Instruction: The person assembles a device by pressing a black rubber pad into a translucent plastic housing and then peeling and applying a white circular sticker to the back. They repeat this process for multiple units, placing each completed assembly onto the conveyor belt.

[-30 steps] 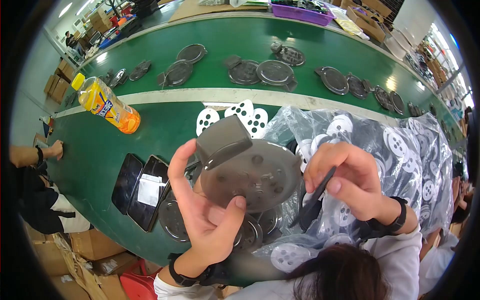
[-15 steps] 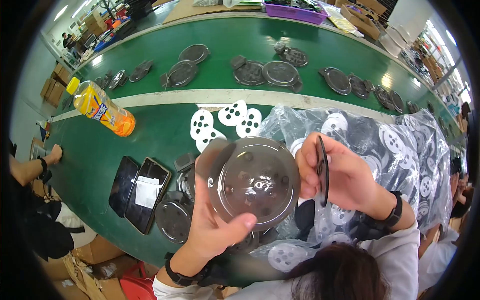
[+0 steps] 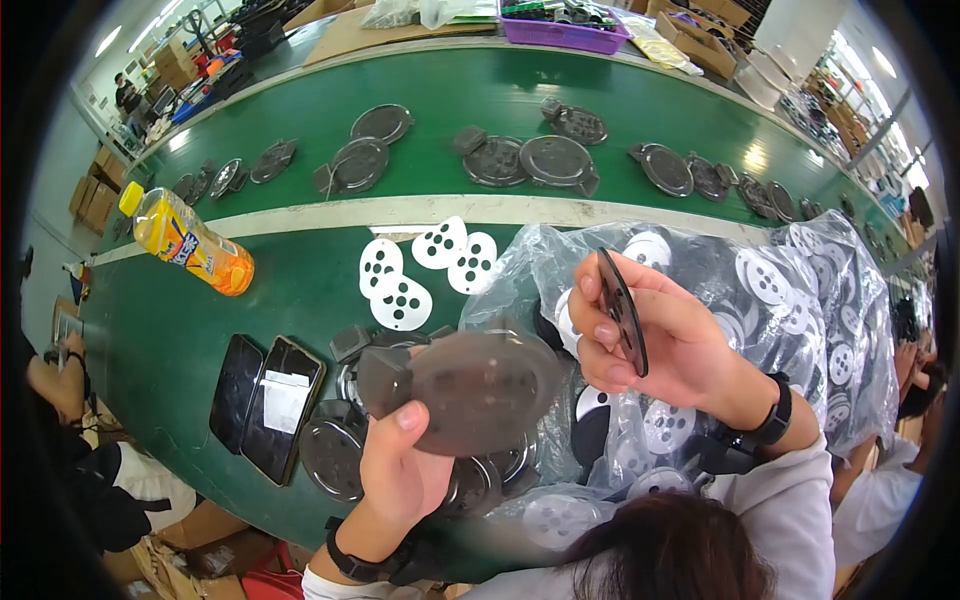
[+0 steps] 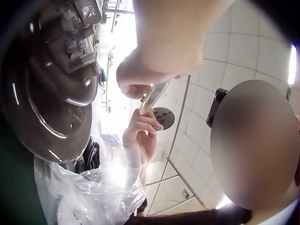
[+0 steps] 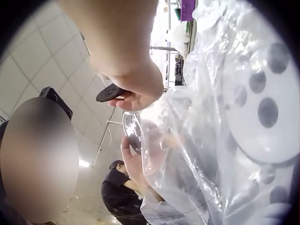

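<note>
My left hand (image 3: 408, 475) grips a translucent grey round plastic cover (image 3: 490, 395) by the end with its boxy tab, thumb on the near face. The cover lies nearly flat above the table and is blurred by motion. To its right and higher, my right hand (image 3: 670, 345) pinches a thin black disc with holes (image 3: 624, 312), seen nearly edge-on. The disc and the cover are apart. In the left wrist view the dark holes of the disc (image 4: 164, 118) show beside the right fingers. The right wrist view shows the cover (image 5: 132, 129) in the left fingers.
A clear plastic bag (image 3: 720, 290) of white and black holed discs lies under my right hand. Several loose white discs (image 3: 401, 301), two phones (image 3: 284, 410), more grey covers (image 3: 333, 455) and a juice bottle (image 3: 190, 240) are on the green table. Further covers (image 3: 556, 160) line the belt behind.
My left hand has swung the cover round, from its face toward the camera to nearly flat, and lowered it. The right hand has lifted the black disc and drawn it away from the cover.
</note>
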### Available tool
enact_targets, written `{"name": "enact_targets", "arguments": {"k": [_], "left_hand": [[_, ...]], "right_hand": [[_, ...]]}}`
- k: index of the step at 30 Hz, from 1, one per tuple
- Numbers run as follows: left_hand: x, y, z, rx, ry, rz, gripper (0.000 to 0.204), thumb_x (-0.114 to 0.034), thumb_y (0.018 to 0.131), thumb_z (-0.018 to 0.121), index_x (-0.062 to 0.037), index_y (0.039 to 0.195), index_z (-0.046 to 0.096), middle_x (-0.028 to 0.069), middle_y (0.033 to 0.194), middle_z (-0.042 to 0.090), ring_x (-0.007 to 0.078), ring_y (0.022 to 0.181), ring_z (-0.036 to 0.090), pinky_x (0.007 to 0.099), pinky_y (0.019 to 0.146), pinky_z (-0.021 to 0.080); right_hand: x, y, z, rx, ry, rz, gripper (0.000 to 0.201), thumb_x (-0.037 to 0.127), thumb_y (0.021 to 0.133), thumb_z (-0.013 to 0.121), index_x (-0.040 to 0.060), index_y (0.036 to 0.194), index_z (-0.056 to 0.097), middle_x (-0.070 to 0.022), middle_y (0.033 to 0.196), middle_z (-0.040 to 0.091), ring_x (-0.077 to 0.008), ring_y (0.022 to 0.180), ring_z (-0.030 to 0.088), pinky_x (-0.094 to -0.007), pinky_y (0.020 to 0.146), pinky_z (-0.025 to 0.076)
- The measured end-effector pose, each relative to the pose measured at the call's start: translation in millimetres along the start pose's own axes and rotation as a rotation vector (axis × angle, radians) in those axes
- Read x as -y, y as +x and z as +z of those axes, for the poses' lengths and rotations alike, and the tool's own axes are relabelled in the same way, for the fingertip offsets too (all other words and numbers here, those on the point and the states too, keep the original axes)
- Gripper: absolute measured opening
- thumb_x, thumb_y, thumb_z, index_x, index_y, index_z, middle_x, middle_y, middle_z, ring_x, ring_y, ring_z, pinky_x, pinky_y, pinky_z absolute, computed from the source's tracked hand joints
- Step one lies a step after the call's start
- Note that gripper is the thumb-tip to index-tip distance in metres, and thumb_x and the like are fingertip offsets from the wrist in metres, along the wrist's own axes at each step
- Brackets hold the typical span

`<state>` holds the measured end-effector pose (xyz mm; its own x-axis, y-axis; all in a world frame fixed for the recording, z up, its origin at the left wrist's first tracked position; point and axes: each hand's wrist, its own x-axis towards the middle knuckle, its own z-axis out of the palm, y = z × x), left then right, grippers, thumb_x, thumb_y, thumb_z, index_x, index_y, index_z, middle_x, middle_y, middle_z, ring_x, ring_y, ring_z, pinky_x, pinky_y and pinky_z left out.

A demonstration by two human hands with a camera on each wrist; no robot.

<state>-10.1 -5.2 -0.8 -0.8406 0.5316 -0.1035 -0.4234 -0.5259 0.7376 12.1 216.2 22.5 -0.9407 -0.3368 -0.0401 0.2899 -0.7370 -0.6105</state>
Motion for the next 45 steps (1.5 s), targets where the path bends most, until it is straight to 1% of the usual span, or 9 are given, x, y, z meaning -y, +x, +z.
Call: {"name": "enact_targets", "arguments": {"k": [8, 15, 17, 21, 26, 29, 37, 39, 45], "left_hand": [[-4, 2, 8, -0.032, 0.130, 0.179, 0.046, 0.002, 0.075, 0.060, -0.0001, 0.116, 0.040, 0.0129, 0.115, 0.049, 0.0212, 0.109, 0.049, 0.0363, 0.093, 0.040], [-3, -4, 8, 0.004, 0.149, 0.164, 0.041, 0.000, 0.078, 0.058, 0.0008, 0.114, 0.038, 0.0111, 0.112, 0.050, 0.0176, 0.107, 0.049, 0.0316, 0.092, 0.038], [-3, -6, 12, -0.009, 0.237, 0.220, 0.039, -0.002, 0.081, 0.056, 0.0026, 0.116, 0.038, 0.0114, 0.112, 0.050, 0.0162, 0.105, 0.049, 0.0297, 0.090, 0.037], [-1, -9, 15, 0.012, 0.410, 0.399, 0.042, -0.005, 0.084, 0.053, 0.0065, 0.121, 0.036, 0.0140, 0.114, 0.050, 0.0166, 0.104, 0.049, 0.0294, 0.089, 0.038], [-3, -8, 13, 0.109, 0.609, 0.541, 0.032, 0.001, 0.077, 0.054, 0.0084, 0.109, 0.049, 0.0208, 0.107, 0.055, 0.0248, 0.096, 0.056, 0.0327, 0.083, 0.042], [-7, -6, 7, 0.418, 0.647, 0.588, 0.040, -0.002, 0.078, 0.057, 0.0043, 0.113, 0.040, 0.0225, 0.112, 0.046, 0.0261, 0.098, 0.051, 0.0358, 0.086, 0.040], [-6, -8, 12, 0.438, 0.549, 0.554, 0.033, -0.005, 0.080, 0.059, 0.0011, 0.109, 0.045, 0.0230, 0.105, 0.049, 0.0366, 0.099, 0.055, 0.0425, 0.084, 0.045], [-13, -15, 17, 0.312, 0.563, 0.399, 0.031, -0.012, 0.082, 0.058, -0.0006, 0.108, 0.047, 0.0228, 0.104, 0.049, 0.0406, 0.103, 0.053, 0.0470, 0.086, 0.043], [0, -11, 9, 0.371, 0.600, 0.541, 0.030, -0.019, 0.082, 0.060, -0.0047, 0.107, 0.051, 0.0232, 0.105, 0.050, 0.0399, 0.101, 0.054, 0.0529, 0.091, 0.039]], "right_hand": [[-5, -1, 3, -0.082, -0.143, -0.015, 0.030, 0.017, 0.084, 0.059, 0.0076, 0.106, 0.041, -0.0093, 0.082, 0.050, -0.0197, 0.057, 0.053, -0.0302, 0.050, 0.039], [-9, -4, -8, 0.031, -0.145, -0.017, 0.023, 0.011, 0.084, 0.057, 0.0102, 0.100, 0.042, -0.0109, 0.083, 0.053, -0.0219, 0.058, 0.053, -0.0309, 0.051, 0.040], [-10, -3, -8, 0.164, -0.003, -0.045, 0.028, 0.006, 0.084, 0.057, 0.0067, 0.109, 0.046, -0.0112, 0.093, 0.057, -0.0125, 0.076, 0.056, -0.0234, 0.060, 0.045], [-13, -2, -4, 0.209, -0.101, -0.146, 0.020, 0.003, 0.082, 0.058, 0.0049, 0.099, 0.048, -0.0138, 0.092, 0.057, -0.0156, 0.084, 0.055, -0.0240, 0.067, 0.042], [-12, -10, 10, 0.139, -0.440, -0.265, 0.012, 0.001, 0.082, 0.058, 0.0019, 0.091, 0.050, -0.0149, 0.087, 0.058, -0.0180, 0.081, 0.057, -0.0273, 0.069, 0.044], [-19, -10, 14, 0.189, -0.494, -0.399, 0.012, 0.000, 0.081, 0.058, -0.0003, 0.090, 0.051, -0.0164, 0.087, 0.058, -0.0235, 0.082, 0.058, -0.0345, 0.076, 0.046], [-24, -16, 23, 0.109, -0.680, -0.505, 0.011, -0.004, 0.081, 0.057, -0.0013, 0.090, 0.052, -0.0204, 0.085, 0.060, -0.0263, 0.081, 0.060, -0.0370, 0.077, 0.047], [-27, -16, 22, 0.132, -0.680, -0.521, 0.010, -0.005, 0.081, 0.056, -0.0016, 0.090, 0.052, -0.0210, 0.086, 0.060, -0.0264, 0.081, 0.060, -0.0365, 0.076, 0.048], [-26, -21, 28, 0.028, -0.650, -0.504, 0.010, -0.007, 0.079, 0.057, -0.0033, 0.089, 0.054, -0.0191, 0.086, 0.061, -0.0252, 0.080, 0.061, -0.0330, 0.073, 0.048]]}}
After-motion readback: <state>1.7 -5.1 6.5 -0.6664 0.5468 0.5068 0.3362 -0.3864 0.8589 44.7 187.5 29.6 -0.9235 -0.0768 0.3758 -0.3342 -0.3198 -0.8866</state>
